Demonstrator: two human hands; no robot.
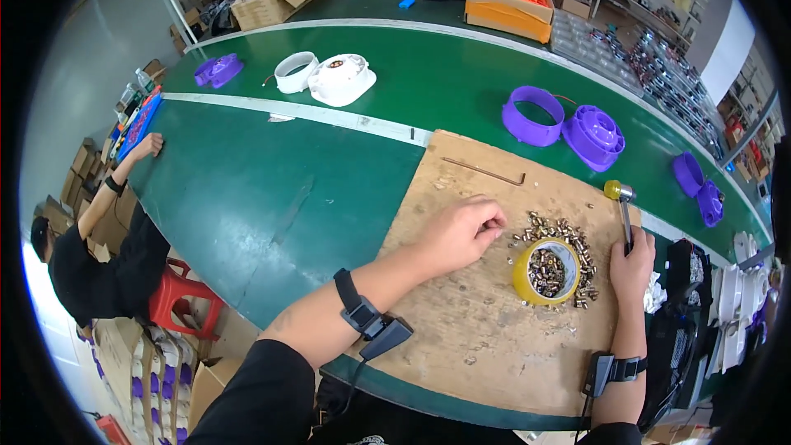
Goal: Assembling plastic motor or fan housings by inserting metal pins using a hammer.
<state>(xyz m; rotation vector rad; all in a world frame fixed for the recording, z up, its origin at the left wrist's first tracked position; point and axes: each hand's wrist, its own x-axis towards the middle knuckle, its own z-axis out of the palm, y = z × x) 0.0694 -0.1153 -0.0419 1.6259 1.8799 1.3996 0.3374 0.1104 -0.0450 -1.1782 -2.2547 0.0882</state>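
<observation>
My left hand (461, 235) is over the middle of a wooden board (445, 313), its fingers curled together. Whatever is between those fingertips is too small or hidden to make out. At the board's right edge my right hand (632, 270) grips a small hammer (626, 218) by its handle, the yellow-and-metal head pointing away from me. Between my hands stands a roll of yellow tape (522, 278) with small brass-coloured metal fittings (545, 270) inside its ring. More of these fittings (587, 254) lie loose around the roll. A bent hex key (482, 170) rests near the board's far edge.
Beyond the board, a green conveyor belt (428, 66) carries purple housings (593, 138) and white housings (342, 80). An orange-filled carton (509, 7) stands behind it. At the left, another person (107, 259) sits on a red stool (185, 301), reaching toward a blue tray (140, 128).
</observation>
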